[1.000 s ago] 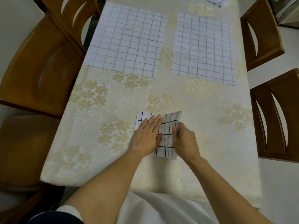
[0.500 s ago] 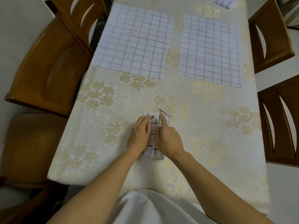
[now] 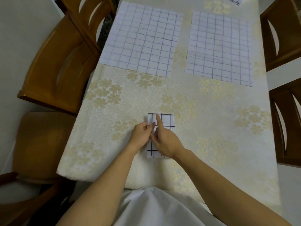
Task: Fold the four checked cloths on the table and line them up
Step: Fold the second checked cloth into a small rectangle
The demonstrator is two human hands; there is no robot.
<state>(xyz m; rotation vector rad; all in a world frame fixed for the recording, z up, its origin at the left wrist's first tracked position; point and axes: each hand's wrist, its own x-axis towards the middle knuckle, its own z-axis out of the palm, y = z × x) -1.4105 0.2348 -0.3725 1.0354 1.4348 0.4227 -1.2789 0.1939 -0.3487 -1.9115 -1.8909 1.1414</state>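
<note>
**Both hands meet on the small folded cloth at the near end of the table**

A folded white cloth with black checks lies as a narrow upright rectangle on the table, which is covered in a cream, flower-patterned tablecloth. The cloth sits at the middle of the near end, directly in front of the person.

The left hand is at the cloth's left edge. Its fingers are curled and appear to pinch that edge about halfway up. The right hand lies over the lower middle of the cloth and hides most of it. Its index finger is stretched straight along the fabric, the tip close to the far edge. Its other fingers are tucked under, and motion blur makes it impossible to tell whether they grip the fabric. The two hands touch above the cloth's left half.

Farther up the table, well apart from the hands, two large white cloths with purple checks lie flat and unfolded side by side, one on the left and one on the right. A corner of another black-checked cloth shows at the top edge. Brown wooden chairs stand along both sides of the table.
</note>
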